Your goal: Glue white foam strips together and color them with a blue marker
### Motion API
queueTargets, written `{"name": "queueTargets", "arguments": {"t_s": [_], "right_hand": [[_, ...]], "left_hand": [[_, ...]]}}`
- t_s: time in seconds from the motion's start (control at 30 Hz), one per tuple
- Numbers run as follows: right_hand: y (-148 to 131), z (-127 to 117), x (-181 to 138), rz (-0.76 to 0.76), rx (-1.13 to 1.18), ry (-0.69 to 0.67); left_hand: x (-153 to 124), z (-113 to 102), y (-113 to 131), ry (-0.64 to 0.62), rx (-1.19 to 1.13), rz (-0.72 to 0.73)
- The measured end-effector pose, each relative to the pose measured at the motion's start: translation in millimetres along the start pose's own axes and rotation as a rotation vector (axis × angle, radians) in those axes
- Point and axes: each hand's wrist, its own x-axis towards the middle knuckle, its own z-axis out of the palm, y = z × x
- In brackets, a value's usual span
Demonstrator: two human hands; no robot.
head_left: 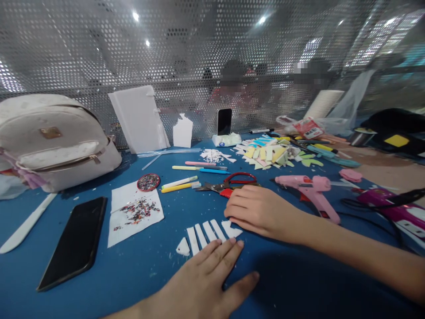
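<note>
My left hand (206,279) lies flat on the blue table (139,270), fingers stretched out, its fingertips just below a row of small white foam strips (206,232). To the right of the strips rests my right hand (259,210). Its fingers are curled down and pressed together, the tips touching the rightmost white piece (232,230). What is under that palm is hidden. Red-handled scissors (232,181) lie just behind my right hand, and a pink glue gun (308,188) lies to its right.
A black phone (76,241) and a white paper with glitter bits (133,217) lie on the left, a white backpack (53,141) behind them. Markers (199,167), a heap of coloured foam scraps (265,153) and a perforated metal screen (186,53) fill the back. Cables (381,206) lie at the right.
</note>
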Motion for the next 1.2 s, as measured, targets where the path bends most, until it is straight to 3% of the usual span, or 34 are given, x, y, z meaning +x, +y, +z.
{"name": "queueTargets", "arguments": {"t_s": [0.27,1.2], "right_hand": [[-16.6,-3.1,22.4,-0.048,0.26,-0.059],[-15.4,-4.3,21.7,-0.056,0.296,-0.112]], "left_hand": [[0.4,2.9,0.5,0.021,0.079,0.01],[2.3,1.6,1.0,0.057,0.179,0.002]]}}
